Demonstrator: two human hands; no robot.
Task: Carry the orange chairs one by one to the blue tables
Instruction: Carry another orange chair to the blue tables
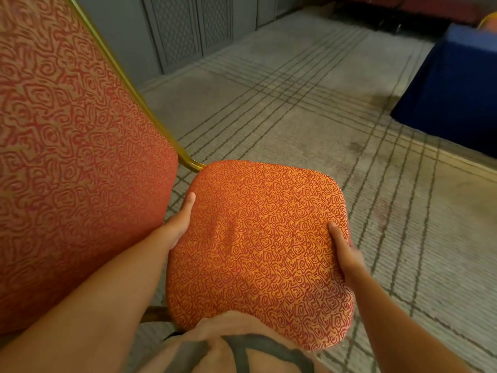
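Left hand point(179, 224) and right hand point(347, 255) clamp opposite sides of the chair point(258, 251) at its seat. Thumbs lie on top and fingers hook underneath, hidden. This two-sided hold probably balances the load. The chair sits close to the body, over the carpet point(295, 109). The table point(457, 90) stands ahead-right, well apart.

Readable text: none anywhere in view.
Orange chair seat point(258, 238), near centre: woven swirl pattern only, nothing that forms characters.
Shirt print point(239, 356), near bottom edge: dark curved strokes, cut off by the frame, cannot be read as a letter or sign.
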